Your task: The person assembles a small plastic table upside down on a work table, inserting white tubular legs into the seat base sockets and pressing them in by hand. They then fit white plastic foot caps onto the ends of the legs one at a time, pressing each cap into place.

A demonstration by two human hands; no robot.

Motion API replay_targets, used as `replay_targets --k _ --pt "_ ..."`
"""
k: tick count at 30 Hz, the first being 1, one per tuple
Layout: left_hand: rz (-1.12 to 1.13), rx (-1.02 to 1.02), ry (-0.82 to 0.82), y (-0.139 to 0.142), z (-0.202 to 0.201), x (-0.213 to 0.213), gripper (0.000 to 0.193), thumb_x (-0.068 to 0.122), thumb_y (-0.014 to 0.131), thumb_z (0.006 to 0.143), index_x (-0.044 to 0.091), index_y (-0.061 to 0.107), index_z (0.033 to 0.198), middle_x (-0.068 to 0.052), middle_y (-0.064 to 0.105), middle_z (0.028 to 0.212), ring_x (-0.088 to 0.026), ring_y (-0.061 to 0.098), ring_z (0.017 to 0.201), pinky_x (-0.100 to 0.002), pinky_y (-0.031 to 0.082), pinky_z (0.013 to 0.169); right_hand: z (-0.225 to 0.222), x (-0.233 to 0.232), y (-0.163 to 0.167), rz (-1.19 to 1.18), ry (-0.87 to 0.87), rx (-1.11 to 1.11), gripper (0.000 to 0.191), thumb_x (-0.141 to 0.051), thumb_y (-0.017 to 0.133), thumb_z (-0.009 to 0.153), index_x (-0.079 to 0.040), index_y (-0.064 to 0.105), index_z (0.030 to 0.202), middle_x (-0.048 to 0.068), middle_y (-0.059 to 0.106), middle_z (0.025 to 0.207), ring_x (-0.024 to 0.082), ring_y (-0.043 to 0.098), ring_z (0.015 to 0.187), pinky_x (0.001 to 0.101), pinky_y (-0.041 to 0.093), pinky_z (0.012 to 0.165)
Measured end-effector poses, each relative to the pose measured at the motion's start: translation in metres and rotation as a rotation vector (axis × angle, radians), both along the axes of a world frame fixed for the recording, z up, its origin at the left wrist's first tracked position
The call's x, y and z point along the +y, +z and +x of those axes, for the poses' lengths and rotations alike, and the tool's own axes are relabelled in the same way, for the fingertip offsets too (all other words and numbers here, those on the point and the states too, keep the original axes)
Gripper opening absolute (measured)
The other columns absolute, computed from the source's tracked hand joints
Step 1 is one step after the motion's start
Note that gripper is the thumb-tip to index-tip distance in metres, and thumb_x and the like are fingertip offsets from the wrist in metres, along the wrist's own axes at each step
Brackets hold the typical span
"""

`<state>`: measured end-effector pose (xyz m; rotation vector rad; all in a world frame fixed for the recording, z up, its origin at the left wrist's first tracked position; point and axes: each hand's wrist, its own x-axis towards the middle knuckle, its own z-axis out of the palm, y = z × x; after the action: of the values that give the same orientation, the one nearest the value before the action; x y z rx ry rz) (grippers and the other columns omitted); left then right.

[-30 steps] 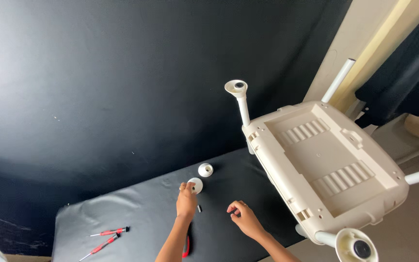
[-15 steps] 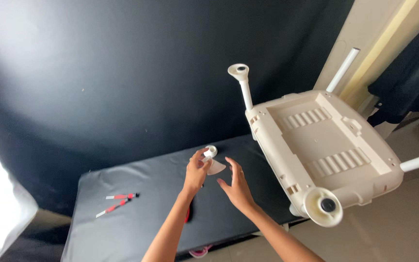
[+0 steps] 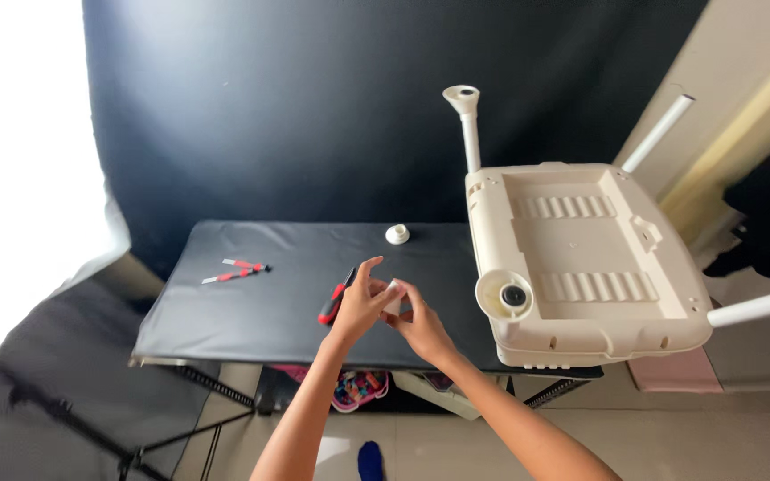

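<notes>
Above the black counter (image 3: 225, 312), both hands (image 3: 392, 307) are pinching one white cap (image 3: 393, 298); another cap (image 3: 397, 234) is lying unused beside the upturned cream table (image 3: 581, 258).

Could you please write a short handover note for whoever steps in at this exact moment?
Left hand and right hand meet above the black table, pinching a small white cap between the fingertips.
A second white cap sits at the table's far edge.
The upturned cream plastic table has two legs fitted; one round corner socket is open.
Red-handled tool beside the left hand; two small red screwdrivers farther left.
</notes>
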<state>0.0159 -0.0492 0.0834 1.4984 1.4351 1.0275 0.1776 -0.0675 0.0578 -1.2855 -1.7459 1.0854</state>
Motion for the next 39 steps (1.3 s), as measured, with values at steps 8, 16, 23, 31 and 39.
replay_targets --k 8,16,23,31,39 --pt "0.14 -0.089 0.052 -0.003 -0.006 -0.084 0.073 0.024 0.086 0.074 0.015 0.055 0.14 -0.011 0.058 0.136 -0.025 0.058 0.123 -0.04 0.054 0.097 -0.005 -0.018 -0.037 -0.285 0.126 0.522 0.059 -0.028 0.073 0.094 -0.003 0.049 0.142 0.012 0.065 0.117 0.011 0.064 0.094 0.0292 0.057 0.078" --pt "0.323 0.162 0.158 0.019 0.022 -0.135 0.079 0.014 0.087 0.07 0.013 0.053 0.142 -0.015 0.061 0.129 -0.031 0.061 0.12 -0.041 0.052 0.1 0.017 -0.049 -0.03 -0.522 0.212 0.728 0.058 -0.046 0.055 0.097 -0.014 0.044 0.144 0.005 0.063 0.117 0.013 0.065 0.093 0.0336 0.058 0.084" --pt "0.186 -0.074 0.197 0.002 0.074 -0.175 0.07 0.022 0.085 0.079 0.01 0.049 0.137 -0.012 0.069 0.111 -0.02 0.067 0.1 -0.033 0.056 0.084 0.075 -0.102 -0.025 -0.418 0.178 0.757 0.049 -0.028 0.048 0.102 -0.013 0.045 0.149 0.01 0.058 0.135 0.018 0.065 0.105 0.0367 0.054 0.093" --pt "-0.159 -0.171 0.184 -0.001 0.199 -0.18 0.066 0.046 0.08 0.08 0.008 0.056 0.128 -0.009 0.072 0.09 -0.015 0.065 0.078 -0.03 0.052 0.066 0.192 -0.165 0.025 0.579 -0.009 -0.05 0.07 0.005 0.078 0.078 -0.009 0.052 0.142 0.016 0.055 0.138 0.038 0.054 0.127 0.0464 0.048 0.104" --pt "0.163 0.071 -0.067 0.035 0.318 -0.156 0.061 0.047 0.076 0.087 0.006 0.055 0.127 -0.014 0.073 0.091 -0.018 0.07 0.085 -0.033 0.055 0.075 0.326 -0.143 0.042 0.551 -0.15 -0.031 0.057 -0.003 0.085 0.076 -0.005 0.062 0.128 0.012 0.069 0.124 0.03 0.066 0.114 0.0392 0.056 0.09"
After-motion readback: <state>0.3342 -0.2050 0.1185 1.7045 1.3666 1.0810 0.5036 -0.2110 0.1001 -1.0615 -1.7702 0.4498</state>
